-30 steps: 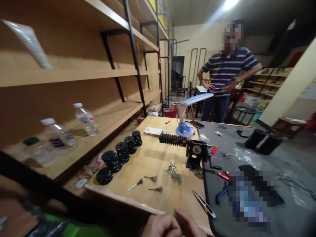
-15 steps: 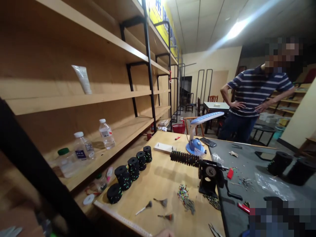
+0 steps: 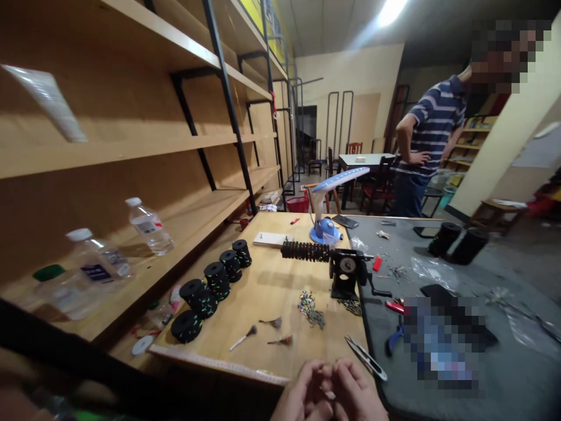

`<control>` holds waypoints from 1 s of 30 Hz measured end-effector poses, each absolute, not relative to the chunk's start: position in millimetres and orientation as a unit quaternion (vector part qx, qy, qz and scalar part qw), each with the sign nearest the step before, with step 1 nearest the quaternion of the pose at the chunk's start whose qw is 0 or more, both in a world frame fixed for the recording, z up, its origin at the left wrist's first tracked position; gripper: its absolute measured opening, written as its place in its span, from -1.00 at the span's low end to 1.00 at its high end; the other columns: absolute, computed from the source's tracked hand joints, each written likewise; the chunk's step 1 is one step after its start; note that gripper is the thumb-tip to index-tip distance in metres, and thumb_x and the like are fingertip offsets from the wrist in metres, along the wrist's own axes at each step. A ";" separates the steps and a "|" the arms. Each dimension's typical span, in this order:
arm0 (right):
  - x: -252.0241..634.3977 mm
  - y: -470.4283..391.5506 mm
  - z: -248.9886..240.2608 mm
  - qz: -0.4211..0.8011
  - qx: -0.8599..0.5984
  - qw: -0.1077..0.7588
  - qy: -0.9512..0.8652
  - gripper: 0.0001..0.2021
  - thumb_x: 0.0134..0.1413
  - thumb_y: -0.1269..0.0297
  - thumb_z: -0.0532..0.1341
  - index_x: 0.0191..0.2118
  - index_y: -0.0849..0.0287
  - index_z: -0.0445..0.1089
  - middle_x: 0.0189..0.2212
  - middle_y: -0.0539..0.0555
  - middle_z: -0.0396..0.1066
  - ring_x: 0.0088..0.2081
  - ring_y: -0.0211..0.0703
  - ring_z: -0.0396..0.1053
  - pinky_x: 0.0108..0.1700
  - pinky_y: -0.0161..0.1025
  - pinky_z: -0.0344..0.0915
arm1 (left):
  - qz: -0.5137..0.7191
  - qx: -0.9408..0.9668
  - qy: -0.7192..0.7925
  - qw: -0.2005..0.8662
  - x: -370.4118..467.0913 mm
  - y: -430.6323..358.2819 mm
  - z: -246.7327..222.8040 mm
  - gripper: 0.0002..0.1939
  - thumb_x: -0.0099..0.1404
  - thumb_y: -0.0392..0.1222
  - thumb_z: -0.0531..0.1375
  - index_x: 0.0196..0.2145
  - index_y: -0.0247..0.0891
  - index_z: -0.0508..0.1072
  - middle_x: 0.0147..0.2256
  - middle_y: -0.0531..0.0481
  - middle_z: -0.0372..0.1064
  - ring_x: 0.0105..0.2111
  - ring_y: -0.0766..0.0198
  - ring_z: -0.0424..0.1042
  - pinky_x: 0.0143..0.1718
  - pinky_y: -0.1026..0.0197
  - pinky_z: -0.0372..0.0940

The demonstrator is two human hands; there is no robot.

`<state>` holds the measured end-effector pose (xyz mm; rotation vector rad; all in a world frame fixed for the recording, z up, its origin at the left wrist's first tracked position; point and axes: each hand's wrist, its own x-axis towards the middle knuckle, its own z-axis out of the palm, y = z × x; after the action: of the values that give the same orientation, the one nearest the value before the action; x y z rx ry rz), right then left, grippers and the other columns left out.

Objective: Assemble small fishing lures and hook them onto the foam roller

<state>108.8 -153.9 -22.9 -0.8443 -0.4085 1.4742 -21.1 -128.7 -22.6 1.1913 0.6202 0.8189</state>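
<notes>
My left hand [image 3: 301, 393] and my right hand [image 3: 354, 390] are close together at the near edge of the wooden table, fingers curled in towards each other. Whatever they hold, if anything, is hidden. Just right of them lies a pair of thread snips [image 3: 369, 359]. Beyond my hands is a pile of small coloured beads [image 3: 306, 303] with thin dark pieces beside it. To the left lie several small brush-like pieces, one with an orange band [image 3: 284, 340]. A black hand-cranked device [image 3: 345, 275] carries a ridged black roll [image 3: 304, 251].
Several black spools with coloured specks [image 3: 217, 279] line the table's left side. A blue desk lamp [image 3: 325, 229] stands at the back. Shelves with bottles [image 3: 151, 228] rise on the left. A grey mat [image 3: 407, 245] holds tools and plastic bags. A person [image 3: 432, 134] stands beyond.
My view has swung right and down. Both hands now show at the bottom, where only part of one hand showed before. The person's body has turned to the right.
</notes>
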 end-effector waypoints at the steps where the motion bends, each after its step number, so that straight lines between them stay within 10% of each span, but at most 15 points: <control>1: 110.5 -153.9 -22.2 0.651 -0.374 0.641 -0.158 -0.58 -0.27 -0.03 0.46 -0.48 0.15 0.31 -0.57 -0.02 0.44 -0.59 -0.29 0.38 -0.71 -0.51 -0.01 | 0.352 0.566 0.272 0.694 -19.4 -129.5 -26.1 -0.36 0.10 0.26 0.26 -0.03 -0.27 0.39 -0.28 -0.14 0.44 -0.37 0.23 0.40 -0.38 0.30 0.27; 8: 116.5 -154.8 -20.8 0.626 -0.415 0.646 -0.136 -0.58 -0.30 0.01 0.49 -0.43 0.18 0.36 -0.59 -0.03 0.43 -0.67 -0.43 0.23 -0.71 -0.52 -0.06 | 0.345 0.699 0.332 0.531 -22.7 -130.9 -46.7 -0.55 0.32 0.15 0.07 -0.47 -0.28 0.44 -0.55 0.00 0.34 -0.51 0.29 0.30 -0.42 0.31 0.21; 23: 124.5 -143.6 -12.6 0.604 -0.441 0.646 -0.156 -0.55 -0.30 -0.05 0.46 -0.44 0.17 0.33 -0.66 -0.11 0.31 -0.60 -0.32 0.31 -0.69 -0.51 0.03 | 0.298 0.764 0.356 0.447 -31.2 -138.3 -68.5 -0.64 0.36 -0.04 0.04 -0.44 -0.26 0.51 -0.63 0.02 0.34 -0.62 0.33 0.27 -0.52 0.33 0.16; 30: 122.2 -147.2 -18.5 0.562 -0.491 0.622 -0.237 -0.51 -0.22 -0.16 0.39 -0.47 0.17 0.27 -0.74 -0.20 0.17 -0.76 -0.53 -0.07 -0.70 -0.51 -0.20 | 0.297 0.819 0.324 0.369 -43.6 -127.5 -31.1 -0.71 0.25 -0.24 0.16 -0.07 -0.19 0.51 -0.12 -0.20 0.51 -0.11 0.05 0.46 -0.11 0.16 0.33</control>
<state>122.2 -147.2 -18.5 -1.1270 -0.5452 1.2914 -43.6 -127.5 -31.1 2.1028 0.8312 0.7625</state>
